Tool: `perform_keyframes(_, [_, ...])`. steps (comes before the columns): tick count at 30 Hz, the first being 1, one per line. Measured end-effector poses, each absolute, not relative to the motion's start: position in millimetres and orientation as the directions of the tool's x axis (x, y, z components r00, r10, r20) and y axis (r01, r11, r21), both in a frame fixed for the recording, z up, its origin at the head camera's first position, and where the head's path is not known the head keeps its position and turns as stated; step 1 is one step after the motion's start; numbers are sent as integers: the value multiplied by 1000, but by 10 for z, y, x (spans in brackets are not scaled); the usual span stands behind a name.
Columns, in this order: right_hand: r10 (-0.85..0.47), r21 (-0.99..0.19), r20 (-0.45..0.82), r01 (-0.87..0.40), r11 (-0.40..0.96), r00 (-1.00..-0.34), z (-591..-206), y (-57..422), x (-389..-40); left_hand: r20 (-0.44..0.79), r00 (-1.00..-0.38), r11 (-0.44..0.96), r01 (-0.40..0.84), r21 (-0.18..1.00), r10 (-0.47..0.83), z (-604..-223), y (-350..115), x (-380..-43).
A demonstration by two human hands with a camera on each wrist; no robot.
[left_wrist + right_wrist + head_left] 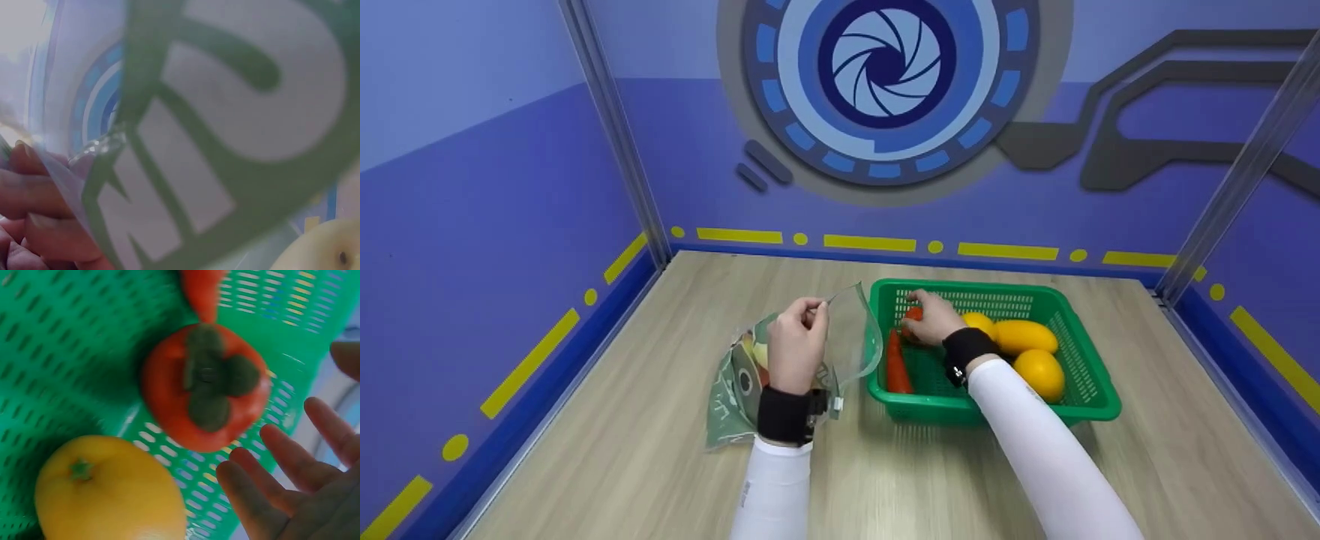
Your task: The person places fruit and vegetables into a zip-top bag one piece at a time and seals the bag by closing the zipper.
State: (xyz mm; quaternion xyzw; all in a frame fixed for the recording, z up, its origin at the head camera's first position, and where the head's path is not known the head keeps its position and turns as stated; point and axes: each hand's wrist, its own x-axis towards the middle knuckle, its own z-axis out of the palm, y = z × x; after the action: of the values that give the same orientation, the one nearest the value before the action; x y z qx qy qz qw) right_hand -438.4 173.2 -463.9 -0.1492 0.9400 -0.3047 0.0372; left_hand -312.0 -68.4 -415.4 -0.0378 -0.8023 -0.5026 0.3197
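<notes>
My left hand (796,345) pinches the upper edge of a clear and green printed plastic bag (727,405), whose mouth spreads toward the basket. Inside the bag, a pale round fruit (320,247) shows in the left wrist view. Over the left end of a green basket (937,409) is my right hand (936,321). Its fingers are spread beside a red-orange persimmon (163,388) with a grey-green leafy cap, not closed round it. A tapered red carrot-like vegetable (895,366) lies along the basket's left wall.
At the basket's right lie an orange (1041,375), a long yellow fruit (1027,337) and a round yellow one (979,323), partly behind my right wrist. Bag and basket rest side by side on a wood-grain table (645,465). Blue printed panels (660,165) enclose it behind and at the sides.
</notes>
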Motion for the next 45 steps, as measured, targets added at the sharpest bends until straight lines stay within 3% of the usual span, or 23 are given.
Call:
perform_keyframes(7, [-315,-482,-32,-262,836,-948,-4679,1709,-4397,536,-803,478,375,794,-261,-4138,-686,-3114])
perform_keyframes(14, [-254,-417,-130,-179,891,-959,-4686,1737,-4373,537,-802,475,377,795,-263,-4151,-693,-3117])
perform_keyframes(21, [-305,-395,-306,-172,903,-902,-4732,1766,-4359,532,-803,479,369,797,-268,-4151,-695,-3120])
perform_keyframes(25, [-334,-397,-333,-191,898,-882,-4762,1786,-4367,542,-797,496,368,787,-268,-4151,-688,-3123])
perform_keyframes(35, [-342,-491,-227,-196,849,-912,-4702,1794,-4361,520,-807,491,346,800,-280,-4132,-682,-3114])
perform_keyframes(45, [-335,-711,-57,-197,675,-941,-4457,1735,-4222,523,-806,492,349,797,-276,-4145,-686,-3130])
